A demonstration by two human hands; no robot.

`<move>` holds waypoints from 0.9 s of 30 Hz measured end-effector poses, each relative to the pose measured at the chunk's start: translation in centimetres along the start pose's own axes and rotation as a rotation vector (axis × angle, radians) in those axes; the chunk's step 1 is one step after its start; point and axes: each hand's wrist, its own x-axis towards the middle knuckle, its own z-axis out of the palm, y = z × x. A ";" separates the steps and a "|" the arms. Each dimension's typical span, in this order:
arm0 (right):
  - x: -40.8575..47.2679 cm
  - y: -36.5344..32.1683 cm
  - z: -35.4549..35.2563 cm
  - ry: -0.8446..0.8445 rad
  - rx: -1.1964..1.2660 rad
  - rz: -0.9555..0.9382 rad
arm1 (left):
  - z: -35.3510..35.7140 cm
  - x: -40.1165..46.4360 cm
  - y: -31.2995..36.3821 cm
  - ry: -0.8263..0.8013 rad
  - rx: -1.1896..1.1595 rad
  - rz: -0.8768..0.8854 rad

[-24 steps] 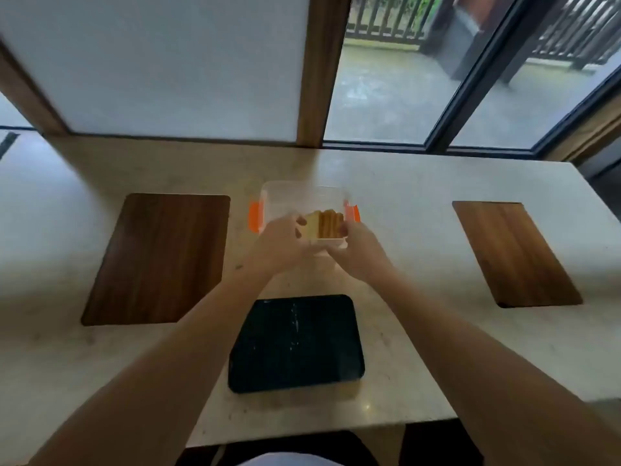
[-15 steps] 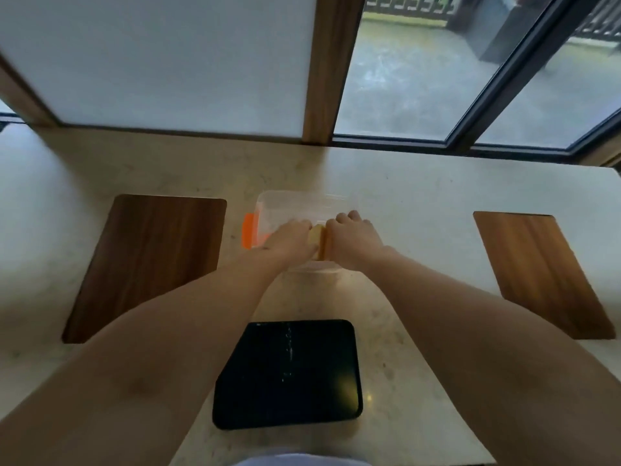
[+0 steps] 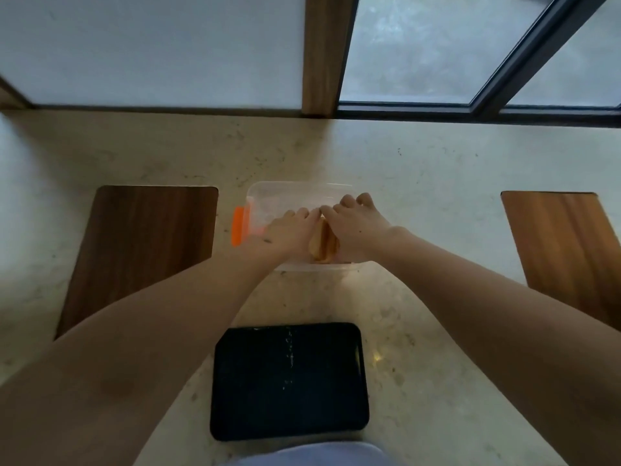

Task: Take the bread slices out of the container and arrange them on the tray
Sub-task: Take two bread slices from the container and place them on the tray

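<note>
A clear plastic container [image 3: 285,193] with an orange clip [image 3: 238,230] on its left side sits on the pale stone counter. Upright bread slices [image 3: 322,245] stand inside it near the front. My left hand [image 3: 289,230] and my right hand [image 3: 356,227] both reach into the container, pressed against the slices from either side, fingers curled over them. How firmly they grip is hidden by the hands. A black rectangular tray [image 3: 289,381] lies bare on the counter close to my body, in front of the container.
Two brown wooden placemats lie on the counter, one at the left [image 3: 141,250] and one at the right [image 3: 568,250]. A wall panel, a wooden post [image 3: 324,52] and glass doors run along the counter's far edge.
Both hands have gone from the container's front rim down into it and closed in around the bread slices. The camera has tilted down, bringing the tray closer.
</note>
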 end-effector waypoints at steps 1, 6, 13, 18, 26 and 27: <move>0.1 -0.1 0.1 0.003 0.015 0.005 | 0.0 0.1 0.0 0.003 0.013 0.005; 0.4 -0.4 0.8 0.007 0.080 0.017 | -0.1 0.5 -0.1 -0.038 0.016 0.038; 1.8 -0.9 0.7 -0.096 -0.008 0.045 | -1.3 -0.2 -2.5 -0.042 0.078 0.024; 3.3 -1.8 0.2 -0.170 0.121 0.179 | -2.8 -1.1 -3.5 -0.073 0.117 0.048; 5.1 -2.8 -0.6 -0.230 0.464 0.325 | -4.3 -2.1 -2.4 -0.132 0.167 0.108; 5.3 -2.9 -0.8 -0.271 0.454 0.308 | -4.8 -2.4 -2.1 -0.126 0.187 0.112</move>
